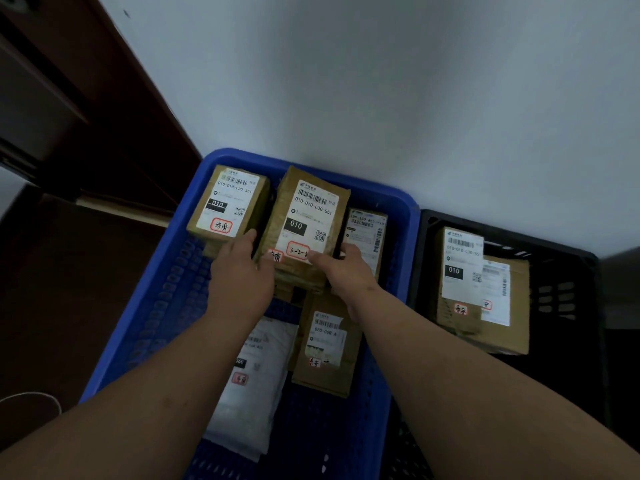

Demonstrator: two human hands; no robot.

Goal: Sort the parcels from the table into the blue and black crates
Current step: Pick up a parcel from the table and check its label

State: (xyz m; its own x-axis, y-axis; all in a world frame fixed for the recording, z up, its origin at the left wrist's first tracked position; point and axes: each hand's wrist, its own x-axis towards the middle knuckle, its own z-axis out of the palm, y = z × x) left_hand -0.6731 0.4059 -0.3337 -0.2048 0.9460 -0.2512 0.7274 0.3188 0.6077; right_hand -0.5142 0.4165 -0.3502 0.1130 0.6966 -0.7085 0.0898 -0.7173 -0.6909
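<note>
Blue crate (138,323): we see it on the floor by the white wall (381,81), with brown boxes and a white bag (256,368) inside.
Black crate (561,289): it sits just right of the blue one and holds two boxes.
Middle box (308,216): it sits in the blue crate on top of other boxes.
Left hand (242,271): we hold the box's left side, fingers curled on its edge.
Right hand (343,271): we hold its right side, thumb on the label.
</note>
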